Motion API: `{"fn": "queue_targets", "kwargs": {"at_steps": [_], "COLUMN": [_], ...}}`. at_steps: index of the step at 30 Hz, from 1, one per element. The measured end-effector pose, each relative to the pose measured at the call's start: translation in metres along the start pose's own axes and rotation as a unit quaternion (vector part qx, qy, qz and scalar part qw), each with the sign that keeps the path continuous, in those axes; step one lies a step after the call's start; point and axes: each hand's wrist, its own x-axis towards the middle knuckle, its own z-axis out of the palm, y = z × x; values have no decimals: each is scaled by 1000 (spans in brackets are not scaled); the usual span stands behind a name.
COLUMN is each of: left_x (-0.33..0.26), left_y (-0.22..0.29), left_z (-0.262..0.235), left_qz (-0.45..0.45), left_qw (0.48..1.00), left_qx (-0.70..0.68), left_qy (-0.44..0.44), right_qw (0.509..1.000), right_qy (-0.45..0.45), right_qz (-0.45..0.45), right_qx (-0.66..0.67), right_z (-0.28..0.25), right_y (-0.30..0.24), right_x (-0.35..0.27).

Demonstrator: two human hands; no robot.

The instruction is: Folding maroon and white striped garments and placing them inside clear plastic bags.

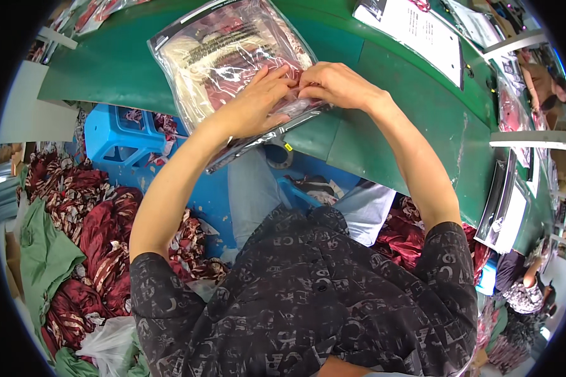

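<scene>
A clear plastic bag with folded red and cream patterned fabric inside lies slantwise on the green table. My left hand rests on its near part, fingers spread over the plastic. At the bag's near right corner, my right hand has its fingers curled and pinched on the plastic; the fingertips are partly hidden. A dark-edged strip of the bag runs along its near side and reaches past the table edge toward me.
The green table spreads to both sides. White printed sheets lie at the far right, and more packets at the right edge. A blue plastic stool stands left, near heaped red patterned fabric. Other people are at far right.
</scene>
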Motion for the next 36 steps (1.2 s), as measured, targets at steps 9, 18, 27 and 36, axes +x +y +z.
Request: {"fn": "queue_targets", "kwargs": {"at_steps": [9,18,27,36], "left_x": [-12,-55,-58,-56], "left_y": [3,-5,-11,-13], "left_z": [-53,-46,-39,-30], "left_qz": [36,-15,-2,23], "left_qw": [991,995,996,997], "left_qx": [68,29,27,36], "left_qy": [-108,-98,-86,-70], "right_qw": [992,998,985,963], "right_qy": [-77,48,-66,-103], "right_qz": [49,-36,147,247], "right_qx": [92,-16,61,-2], "right_z": [8,12,17,17], "right_y": [-10,-21,-22,-27], "right_x": [0,4,17,34]}}
